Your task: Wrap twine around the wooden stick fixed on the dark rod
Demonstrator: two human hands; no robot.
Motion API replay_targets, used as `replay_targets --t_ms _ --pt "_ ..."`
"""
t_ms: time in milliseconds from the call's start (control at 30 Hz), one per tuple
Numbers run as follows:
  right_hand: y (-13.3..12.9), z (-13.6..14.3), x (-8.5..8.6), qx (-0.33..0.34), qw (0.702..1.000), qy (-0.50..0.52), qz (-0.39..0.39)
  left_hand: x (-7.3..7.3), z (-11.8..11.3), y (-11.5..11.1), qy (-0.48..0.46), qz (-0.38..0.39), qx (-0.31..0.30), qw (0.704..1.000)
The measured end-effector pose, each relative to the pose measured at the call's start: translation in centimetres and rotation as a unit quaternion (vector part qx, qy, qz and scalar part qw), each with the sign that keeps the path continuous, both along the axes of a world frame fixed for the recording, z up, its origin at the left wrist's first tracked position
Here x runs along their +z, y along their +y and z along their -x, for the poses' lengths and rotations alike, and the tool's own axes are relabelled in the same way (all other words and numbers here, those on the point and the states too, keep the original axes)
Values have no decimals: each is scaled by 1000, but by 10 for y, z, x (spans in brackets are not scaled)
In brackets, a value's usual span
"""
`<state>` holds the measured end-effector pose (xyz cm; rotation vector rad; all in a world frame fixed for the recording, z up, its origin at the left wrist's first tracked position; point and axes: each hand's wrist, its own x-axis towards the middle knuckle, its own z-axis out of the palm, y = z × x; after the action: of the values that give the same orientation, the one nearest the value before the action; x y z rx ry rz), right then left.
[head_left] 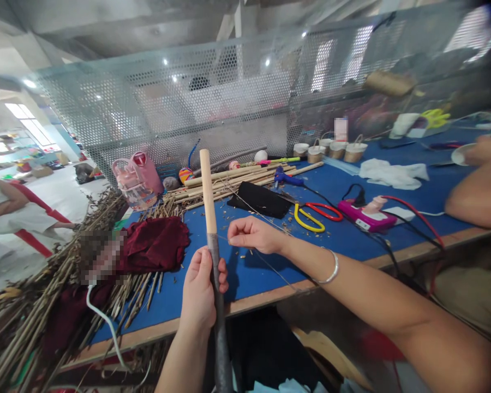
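My left hand [199, 292] is wrapped round a long upright stick [208, 199], pale bare wood on top and dark grey below. Just above that hand, where pale meets grey, a thin cord [275, 268] runs from the stick to my right hand [253, 234]. The right fingers are pinched on this cord, and its loose length trails down toward the table edge. A silver bangle [333, 267] circles my right wrist. Behind the right hand lie a black cloth [259, 200] and scissors [311, 216] with one yellow and one red handle.
Several pale wooden sticks [245, 177] lie across the blue table [245, 273]. A glue gun [287, 178], a purple power strip [367, 215] and cables are at right, near another person's arm [480, 191]. Dried stems [106, 218] and maroon cloth [157, 244] crowd the left.
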<state>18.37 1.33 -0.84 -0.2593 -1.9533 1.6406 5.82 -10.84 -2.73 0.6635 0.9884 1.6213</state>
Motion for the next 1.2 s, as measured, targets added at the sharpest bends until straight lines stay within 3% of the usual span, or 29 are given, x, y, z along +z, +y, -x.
replay_targets --t_ms 433,800,1033,1200 --pt "-7 1 3 17 996 -44 -76 0 -2 -1 36 11 23 999" --pt "6 -4 4 -114 992 3 -54 0 -3 -2 31 7 17 999" --pt "5 1 2 -79 997 -5 -1 -3 -4 -2 -38 -13 -74 996" --pt "10 3 -3 -54 997 16 53 -2 -4 1 15 25 -67 997"
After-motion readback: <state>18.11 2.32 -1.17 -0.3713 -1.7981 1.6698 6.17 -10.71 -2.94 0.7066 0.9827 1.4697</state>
